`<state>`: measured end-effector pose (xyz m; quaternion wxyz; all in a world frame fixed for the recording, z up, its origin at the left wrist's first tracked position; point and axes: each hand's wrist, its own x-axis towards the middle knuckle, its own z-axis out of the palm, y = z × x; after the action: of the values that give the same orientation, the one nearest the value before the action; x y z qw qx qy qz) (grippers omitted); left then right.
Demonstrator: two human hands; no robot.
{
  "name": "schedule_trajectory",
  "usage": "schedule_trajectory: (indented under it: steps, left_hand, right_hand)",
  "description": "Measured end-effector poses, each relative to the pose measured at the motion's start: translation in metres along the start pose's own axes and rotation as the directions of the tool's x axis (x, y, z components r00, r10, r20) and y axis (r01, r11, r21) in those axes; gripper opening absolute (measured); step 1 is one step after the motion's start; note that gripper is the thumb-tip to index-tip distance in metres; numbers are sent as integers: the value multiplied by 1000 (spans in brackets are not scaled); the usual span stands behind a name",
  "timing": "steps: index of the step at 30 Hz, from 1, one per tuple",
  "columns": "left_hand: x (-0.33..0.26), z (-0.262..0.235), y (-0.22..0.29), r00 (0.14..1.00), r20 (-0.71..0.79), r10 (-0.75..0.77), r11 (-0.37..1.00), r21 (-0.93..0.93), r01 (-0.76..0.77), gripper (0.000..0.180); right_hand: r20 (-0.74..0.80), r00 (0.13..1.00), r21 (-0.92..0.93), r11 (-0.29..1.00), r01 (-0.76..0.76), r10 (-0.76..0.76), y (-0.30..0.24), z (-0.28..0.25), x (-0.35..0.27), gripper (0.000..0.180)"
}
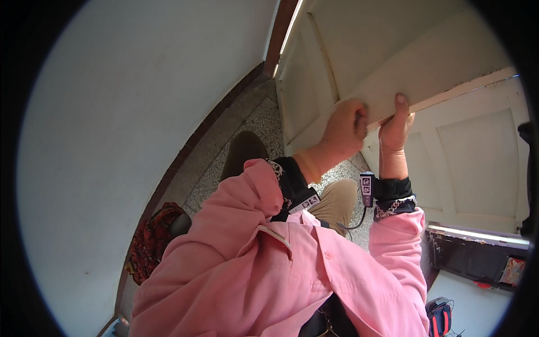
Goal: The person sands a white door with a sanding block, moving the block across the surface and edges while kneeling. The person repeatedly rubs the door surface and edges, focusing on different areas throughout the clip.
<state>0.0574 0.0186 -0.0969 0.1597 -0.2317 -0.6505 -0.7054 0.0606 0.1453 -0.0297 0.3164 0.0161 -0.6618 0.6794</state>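
Observation:
A cream panelled door (393,50) stands ajar in front of me, its worn edge running across toward the right. My right hand (396,129) grips that edge, with the thumb up against the near face and the fingers mostly hidden behind it. Just left of it, my left hand (343,128) is closed in a fist at the door's face near the same edge. A small dark patch shows between its curled fingers; I cannot tell whether it is an object or shadow. Both wrists wear black straps with small tagged devices.
A second cream door panel (477,163) stands at the right. The pale wall (129,140) fills the left side, with a dark red skirting along the speckled floor (213,163). Dark patterned cloth (154,238) lies by the wall. A black and red item (441,317) sits at lower right.

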Motion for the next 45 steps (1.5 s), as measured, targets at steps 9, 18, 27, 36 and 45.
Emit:
schedule_trajectory:
  steps: [9, 18, 27, 36, 45]
  left_hand:
    - [9, -12, 38, 988, 31, 154, 986, -71, -152, 27]
    - [11, -14, 35, 943, 77, 324, 945, 26, -327, 28]
    - [6, -17, 26, 938, 182, 295, 954, 4, -301, 15]
    - [15, -15, 47, 904, 205, 376, 909, 106, -403, 6]
    - [-6, -34, 15, 923, 339, 181, 958, 152, -244, 10]
  right_hand:
    - [127, 990, 6, 998, 67, -67, 10, -3, -5, 77]
    - [50, 998, 187, 981, -56, 47, 7, 3, -10, 89]
    - [67, 995, 239, 967, -91, 77, 3, 0, -13, 73]
    - [118, 989, 215, 969, -117, 94, 10, -8, -12, 81]
    - [39, 999, 175, 984, -41, 35, 10, -6, -13, 87]
